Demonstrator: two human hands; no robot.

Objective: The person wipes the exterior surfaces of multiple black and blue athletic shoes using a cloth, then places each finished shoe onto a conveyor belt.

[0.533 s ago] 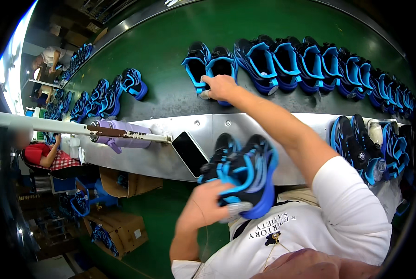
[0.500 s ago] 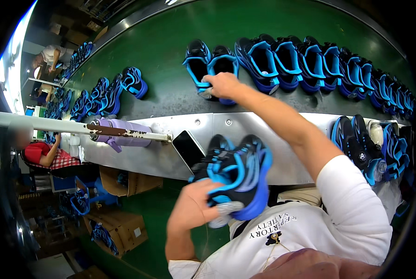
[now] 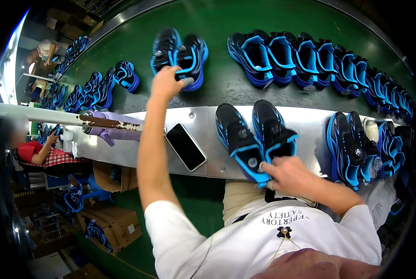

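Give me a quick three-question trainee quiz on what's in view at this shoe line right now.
1. True or false: the left hand touches the belt pair, the two black-and-blue shoes standing apart from the rows on the green belt.
2. Which hand grips the ledge pair of shoes on the metal ledge? A: left hand. B: right hand.
3. Fill in: the flat black thing lying on the metal ledge between the two arms is a ____.
Key: 1 true; 2 B; 3 phone.
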